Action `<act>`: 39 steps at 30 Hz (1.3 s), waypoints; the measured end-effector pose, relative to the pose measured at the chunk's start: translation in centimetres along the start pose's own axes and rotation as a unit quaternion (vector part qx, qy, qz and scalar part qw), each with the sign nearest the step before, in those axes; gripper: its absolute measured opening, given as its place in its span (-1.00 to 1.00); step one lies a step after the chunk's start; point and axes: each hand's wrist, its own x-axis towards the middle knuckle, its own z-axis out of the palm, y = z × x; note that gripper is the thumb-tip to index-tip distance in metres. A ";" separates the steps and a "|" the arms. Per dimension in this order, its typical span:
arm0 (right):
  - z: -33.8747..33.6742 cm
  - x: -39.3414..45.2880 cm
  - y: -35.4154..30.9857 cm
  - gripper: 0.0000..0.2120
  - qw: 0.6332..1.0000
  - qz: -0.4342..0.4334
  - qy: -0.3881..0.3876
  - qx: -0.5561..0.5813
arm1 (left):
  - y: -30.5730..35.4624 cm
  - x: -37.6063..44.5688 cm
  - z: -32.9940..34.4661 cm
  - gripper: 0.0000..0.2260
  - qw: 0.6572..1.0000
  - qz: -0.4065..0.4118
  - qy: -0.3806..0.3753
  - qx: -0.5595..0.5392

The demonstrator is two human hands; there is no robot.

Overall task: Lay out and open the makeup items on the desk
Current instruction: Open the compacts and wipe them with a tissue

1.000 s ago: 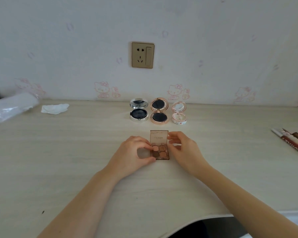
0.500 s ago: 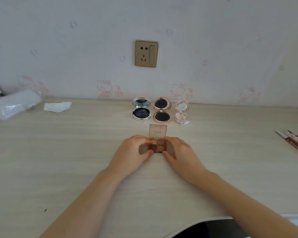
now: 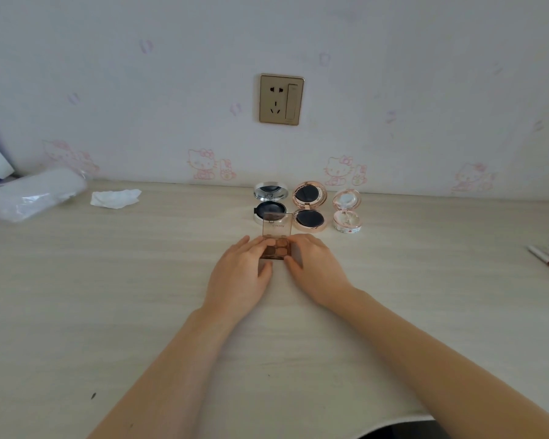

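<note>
Pale bench (image 3: 140,296): both hands, left (image 3: 241,274) & right (image 3: 314,267), grip open palette (image 3: 275,245), now slid further fwd, lid overlapping silver compact (image 3: 270,213) just beyond fingers. Placement nearly done.

Two bare forearms are showing in the head view, coming in from about five and seven o'clock and narrowing toward the wrists near the middle of the frame. No sleeve is reaching either wrist. The left hand (image 3: 240,274) is wearing nothing on its fingers or wrist; the right hand (image 3: 314,269) is likewise showing plain fingers and a plain wrist. Fingernails are looking short and unpainted, as far as the picture allows. At six o'clock, a dark patch of clothing is peeking in below the forearms.
</note>
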 end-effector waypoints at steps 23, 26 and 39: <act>0.1 0.5 -0.5 -0.64 1.000 0.006 -0.021 0.007 | 0.0 -0.1 0.0 -0.57 1.000 -0.018 0.001 0.015; -0.3 0.1 -0.6 -0.63 0.999 0.013 -0.023 0.023 | 0.0 -0.2 -0.2 -0.57 1.000 -0.011 0.029 -0.004; -7.1 -5.2 3.2 -0.52 0.998 0.023 -0.029 -0.045 | 5.2 -1.2 0.1 -0.66 0.995 0.087 0.048 0.000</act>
